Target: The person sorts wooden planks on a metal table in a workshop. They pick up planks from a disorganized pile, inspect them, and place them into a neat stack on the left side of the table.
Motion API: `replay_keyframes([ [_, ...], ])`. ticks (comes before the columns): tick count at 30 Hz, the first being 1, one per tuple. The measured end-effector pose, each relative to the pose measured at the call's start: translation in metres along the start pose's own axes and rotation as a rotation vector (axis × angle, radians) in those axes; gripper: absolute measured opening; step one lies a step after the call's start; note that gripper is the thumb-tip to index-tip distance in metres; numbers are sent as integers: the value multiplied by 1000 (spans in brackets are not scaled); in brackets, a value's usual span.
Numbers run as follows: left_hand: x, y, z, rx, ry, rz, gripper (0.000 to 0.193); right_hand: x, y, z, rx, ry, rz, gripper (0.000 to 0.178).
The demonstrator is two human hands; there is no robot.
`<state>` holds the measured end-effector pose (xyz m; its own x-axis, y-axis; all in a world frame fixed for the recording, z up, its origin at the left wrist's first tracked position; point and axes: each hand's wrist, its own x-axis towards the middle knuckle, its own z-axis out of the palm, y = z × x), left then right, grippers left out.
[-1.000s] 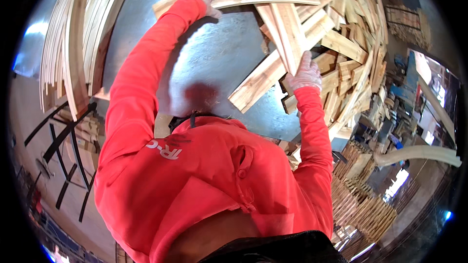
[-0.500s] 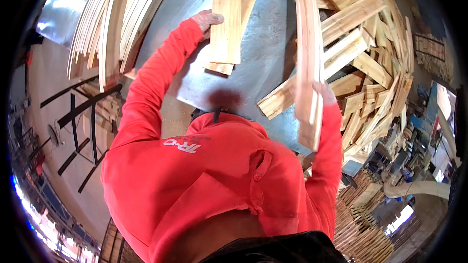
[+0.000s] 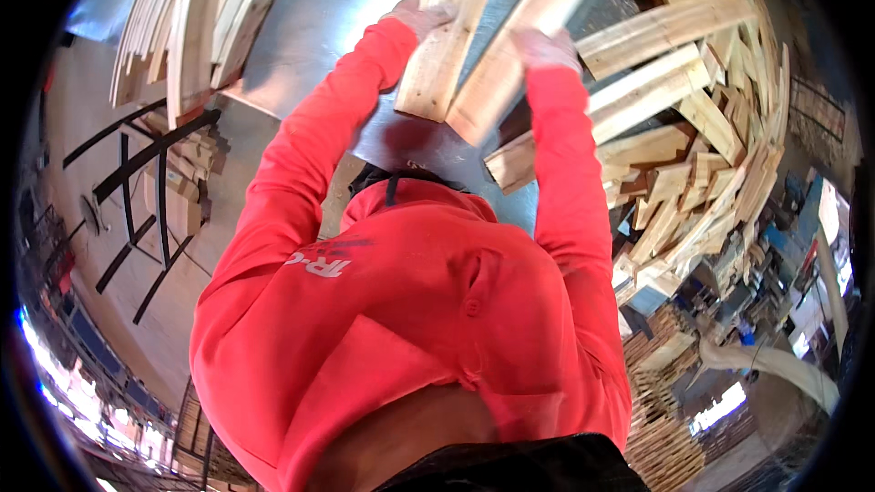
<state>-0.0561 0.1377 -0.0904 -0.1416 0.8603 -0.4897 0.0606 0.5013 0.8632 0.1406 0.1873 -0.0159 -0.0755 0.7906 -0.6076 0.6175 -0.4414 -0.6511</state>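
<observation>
My one head view, run remotely: left fisheye of a side-by-side pair, head-worn, facing down, upright, unmirrored. Nearest, filling the lower middle: red top. Farther off, toward the upper edge: left hand, right hand, metal table. Coverage: very wide, edges bending marginally outward.

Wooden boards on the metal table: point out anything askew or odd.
The jumbled board pile at the right looks askew: its pieces cross and overlap at many angles, whereas the board row at the upper left lies roughly side by side. No clear damage shows.
</observation>
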Motion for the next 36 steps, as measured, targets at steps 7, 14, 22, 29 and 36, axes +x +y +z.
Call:
replay_keyframes([
  [7,-36,42,14,62,76,-69,62,-46,34,-32,-394,672,-599,64],
  [14,-51,57,21,251,256,33,77,-62,77,-82,-312,819,37,112],
  [22,-102,99,-4,886,198,-216,101,12,2,26,-86,175,-331,73],
  [29,-108,74,15,1045,298,-153,113,42,16,-100,-339,1081,-63,93],
  [36,-98,92,14,1042,267,-163,108,54,76,-93,328,694,-61,57],
])
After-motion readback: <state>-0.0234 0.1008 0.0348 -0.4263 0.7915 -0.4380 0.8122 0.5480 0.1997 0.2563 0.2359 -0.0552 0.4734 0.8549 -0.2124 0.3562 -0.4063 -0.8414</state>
